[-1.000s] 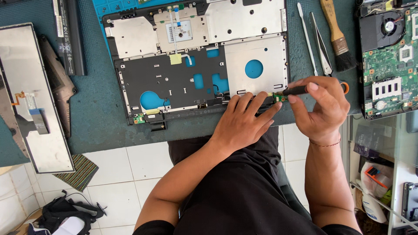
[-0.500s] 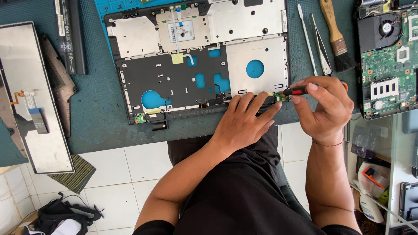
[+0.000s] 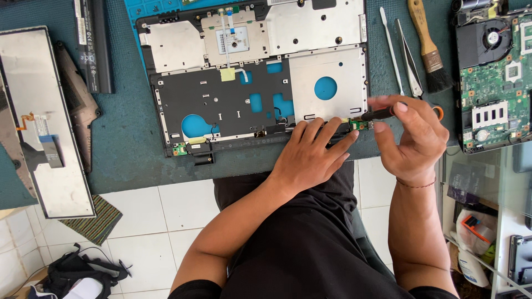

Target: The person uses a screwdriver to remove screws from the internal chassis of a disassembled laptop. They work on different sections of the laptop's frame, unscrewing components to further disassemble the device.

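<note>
Two tweezers (image 3: 400, 52), brush (image 3: 428, 47) beside right hand (image 3: 413, 135), motherboard (image 3: 493, 77) beyond

The person wore a black short-sleeved shirt (image 3: 310, 243) that filled the lower middle of the view, just below the near edge of the teal work mat (image 3: 127, 149). Its cloth was plain and dark, with soft folds and no print that showed. The sleeves ended high on the upper arms, at the bottom of the frame, so both forearms were bare down to the hands. Around the wrist of the right hand (image 3: 413, 135), just off the mat's near edge, ran a thin dark thread bracelet (image 3: 415, 185). The left hand (image 3: 310, 158) carried no ring or band, and its nails were short.
</note>
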